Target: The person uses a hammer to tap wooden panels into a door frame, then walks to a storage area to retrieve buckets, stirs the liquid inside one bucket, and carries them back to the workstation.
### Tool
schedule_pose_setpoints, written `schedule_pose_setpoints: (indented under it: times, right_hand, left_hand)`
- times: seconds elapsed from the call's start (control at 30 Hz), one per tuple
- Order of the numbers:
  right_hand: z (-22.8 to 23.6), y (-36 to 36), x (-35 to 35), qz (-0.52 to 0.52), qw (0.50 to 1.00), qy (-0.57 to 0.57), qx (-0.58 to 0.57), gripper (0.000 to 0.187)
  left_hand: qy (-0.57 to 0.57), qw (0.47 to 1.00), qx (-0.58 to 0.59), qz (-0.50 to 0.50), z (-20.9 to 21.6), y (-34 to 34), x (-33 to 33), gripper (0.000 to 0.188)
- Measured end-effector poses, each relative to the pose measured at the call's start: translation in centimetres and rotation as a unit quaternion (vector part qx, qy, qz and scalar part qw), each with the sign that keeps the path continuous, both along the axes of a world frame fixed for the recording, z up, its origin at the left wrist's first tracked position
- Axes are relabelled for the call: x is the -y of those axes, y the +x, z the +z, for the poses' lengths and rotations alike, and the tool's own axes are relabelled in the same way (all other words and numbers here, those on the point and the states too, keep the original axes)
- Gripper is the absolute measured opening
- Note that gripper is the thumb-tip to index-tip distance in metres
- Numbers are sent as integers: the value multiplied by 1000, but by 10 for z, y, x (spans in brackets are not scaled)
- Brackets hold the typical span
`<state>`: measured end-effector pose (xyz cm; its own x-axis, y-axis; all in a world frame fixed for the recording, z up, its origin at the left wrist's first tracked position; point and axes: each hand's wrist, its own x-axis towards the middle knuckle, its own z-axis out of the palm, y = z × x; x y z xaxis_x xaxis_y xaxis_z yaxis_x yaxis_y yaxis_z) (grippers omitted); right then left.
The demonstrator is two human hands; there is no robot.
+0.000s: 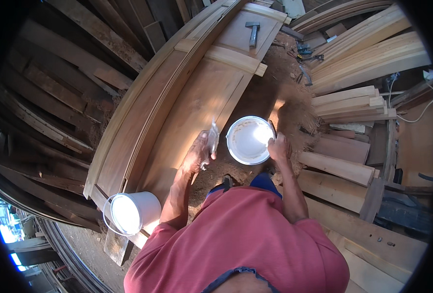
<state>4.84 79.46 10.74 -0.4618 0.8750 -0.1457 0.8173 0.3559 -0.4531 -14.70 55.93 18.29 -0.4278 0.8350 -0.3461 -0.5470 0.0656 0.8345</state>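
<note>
My left hand (197, 152) is closed round a crumpled piece of clear plastic (213, 138), held above the near edge of a wooden panelled door (182, 115). To its right, my right hand (279, 148) grips the rim of a round white bucket (241, 146). The bucket's open top faces up, with brownish marks on its inner wall and bright light on one side. A narrow dark piece shows at the rim above my right fingers; I cannot tell what it is. At the door's near left end stands another white bucket (150, 205) with a wire handle, its top glaring white.
A hammer (253, 35) lies on the far end of the door. Stacked pale boards (368, 53) fill the right side, with hand tools (307, 56) beside them. Dark planks (55, 73) lean along the left. Sawdust covers the floor (292, 97).
</note>
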Motion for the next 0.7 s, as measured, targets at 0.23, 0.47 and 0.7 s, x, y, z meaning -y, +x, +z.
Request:
schedule_pose_setpoints:
  times: [0.23, 0.47, 0.7]
  right_hand:
    - [28, 38, -27, -84, 995, 31, 40, 34]
    - [6, 44, -33, -40, 998, 42, -1, 37]
    - [2, 4, -38, 70, 995, 72, 15, 45]
  left_hand:
    - [-81, 991, -109, -2, -53, 41, 8, 21]
    - [-3, 991, -101, -90, 12, 11, 37, 28]
    - [551, 703, -26, 449, 147, -62, 288, 46]
